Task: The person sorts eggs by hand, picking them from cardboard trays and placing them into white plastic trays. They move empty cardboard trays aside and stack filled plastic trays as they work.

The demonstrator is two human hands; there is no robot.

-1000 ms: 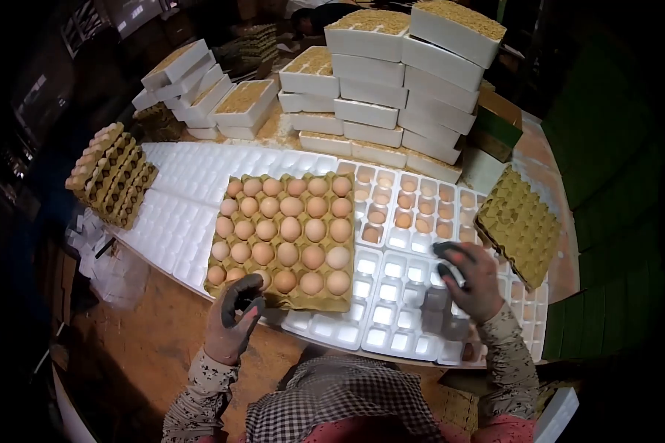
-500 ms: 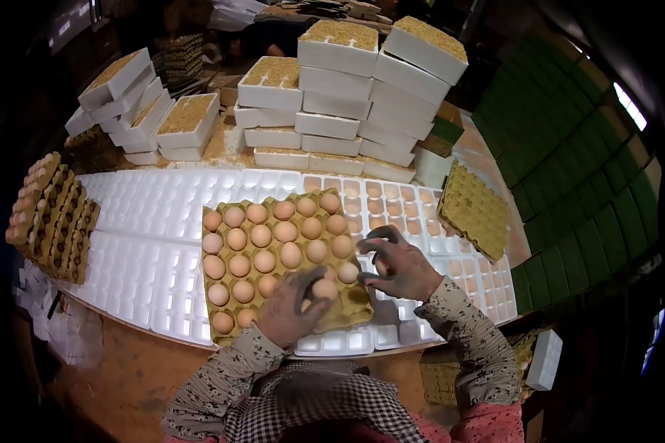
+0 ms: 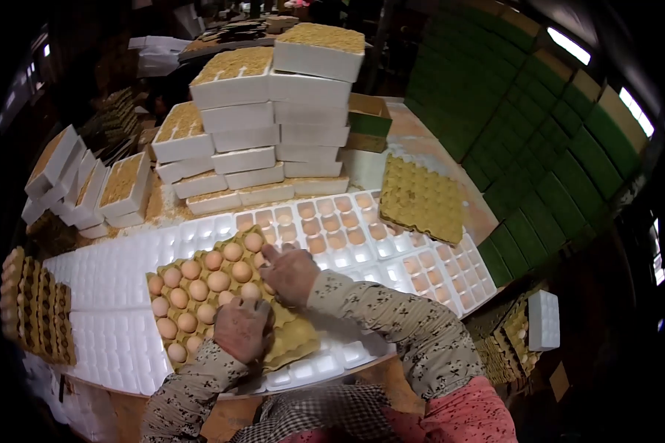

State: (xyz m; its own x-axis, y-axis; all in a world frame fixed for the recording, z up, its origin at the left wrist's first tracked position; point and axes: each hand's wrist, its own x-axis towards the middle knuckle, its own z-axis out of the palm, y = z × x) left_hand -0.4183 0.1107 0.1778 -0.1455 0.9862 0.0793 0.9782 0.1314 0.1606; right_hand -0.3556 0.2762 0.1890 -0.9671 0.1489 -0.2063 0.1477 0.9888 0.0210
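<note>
A tan pulp egg tray (image 3: 294,341) lies tilted across white plastic trays, with brown eggs (image 3: 218,281) in its left and far parts. Its near right corner shows bare cups. Over the tray's near middle, my left hand (image 3: 242,328) is curled with its fingers pointing down; what they hold is hidden. My right hand (image 3: 292,275) is at the tray's right edge, its fingers bent around an egg (image 3: 259,260) that shows only partly. Beyond it, eggs sit in the cells of the white plastic trays (image 3: 340,256).
An upturned pulp tray (image 3: 421,198) rests on the far right of the table. Stacked egg-filled pulp trays (image 3: 41,310) stand at the left. White foam boxes (image 3: 236,118) topped with yellowish filling rise behind. Green boxes (image 3: 547,199) line the right side.
The view has swung to the right. Both hands remain over the egg tray; the right hand has moved in to the eggs at its right edge. More bare cups show near the front.
</note>
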